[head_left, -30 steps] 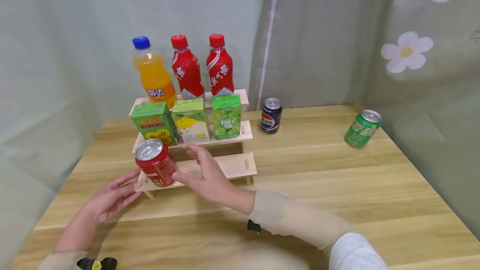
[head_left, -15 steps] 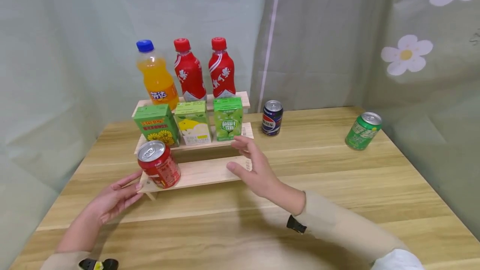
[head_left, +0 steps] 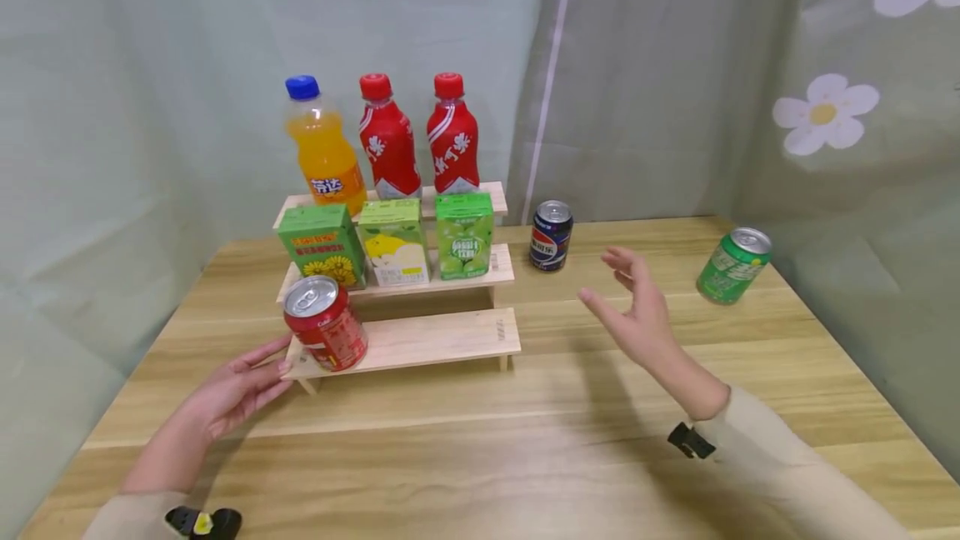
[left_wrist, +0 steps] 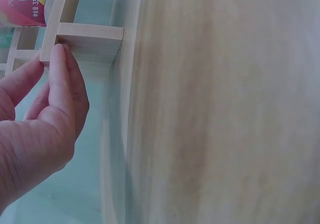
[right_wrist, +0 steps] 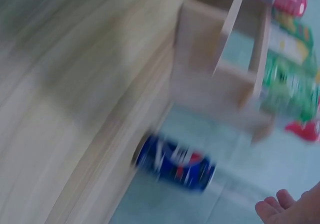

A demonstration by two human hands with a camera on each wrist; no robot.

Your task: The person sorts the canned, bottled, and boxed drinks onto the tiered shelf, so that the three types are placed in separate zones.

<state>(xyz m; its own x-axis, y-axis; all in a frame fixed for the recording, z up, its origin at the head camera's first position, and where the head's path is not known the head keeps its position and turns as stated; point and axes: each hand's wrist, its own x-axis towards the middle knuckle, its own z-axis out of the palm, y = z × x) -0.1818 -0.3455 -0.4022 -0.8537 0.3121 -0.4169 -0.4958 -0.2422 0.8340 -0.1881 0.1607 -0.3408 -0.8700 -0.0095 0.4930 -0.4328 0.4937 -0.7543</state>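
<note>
With thumb and fingertips, my left hand [head_left: 238, 394] pinches the front left corner of a three-step wooden display rack [head_left: 442, 338]. The left wrist view shows that grip on the board's end [left_wrist: 49, 47], beside a short leg. A red Coke can [head_left: 327, 325] stands at the left end of the lowest step, near those fingers. My right hand [head_left: 637, 311] hovers over the table on the right, holding nothing, its thumb and fingers spread apart. Nearest to it are a dark blue Pepsi can [head_left: 551, 237] and a green soda can [head_left: 733, 266], both upright on the table.
Three juice boxes, including a green one [head_left: 464, 237], line the middle step. On the top step stand an orange soda bottle [head_left: 327, 152] and two red-wrapped bottles [head_left: 453, 140]. A curtain [head_left: 645, 90] hangs behind the wooden table [head_left: 480, 457].
My right hand has moved away from the Coke can, rightward past the rack's end to over the table. My left hand stays at the rack's corner, and the can has stayed put.
</note>
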